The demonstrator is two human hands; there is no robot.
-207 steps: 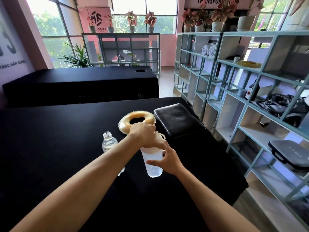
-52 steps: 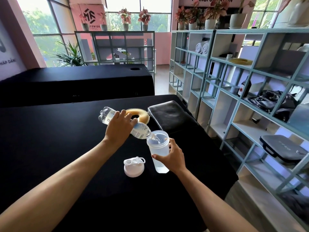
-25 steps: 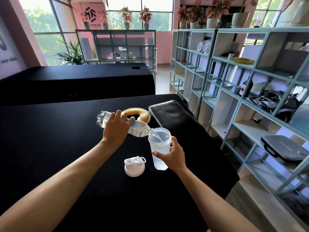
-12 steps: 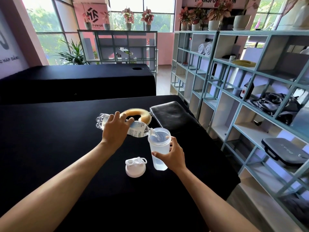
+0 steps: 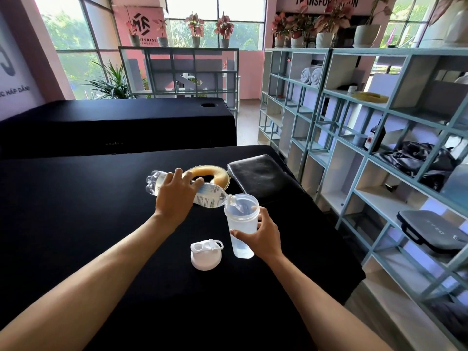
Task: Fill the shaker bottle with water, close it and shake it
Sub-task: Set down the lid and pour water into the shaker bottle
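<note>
A translucent shaker bottle [image 5: 241,225] stands upright and lidless on the black table [image 5: 76,224], with some water in its lower part. My right hand [image 5: 263,236] grips its side from the right. My left hand [image 5: 174,196] holds a clear plastic water bottle [image 5: 210,197] tipped almost level, its mouth over the shaker's rim, and water runs in. The shaker's white lid [image 5: 205,254] lies on the table just left of the shaker.
A tan ring-shaped cushion [image 5: 220,176] and a black pad [image 5: 260,177] lie behind the bottles. The table's right edge drops off beside a pale blue shelf unit [image 5: 354,158] that holds bags and towels. A second black table [image 5: 116,122] stands further back.
The lid that was on the shaker has come off and lies on the table. The water bottle, once upright, is tilted over the shaker, whose water level has risen a little.
</note>
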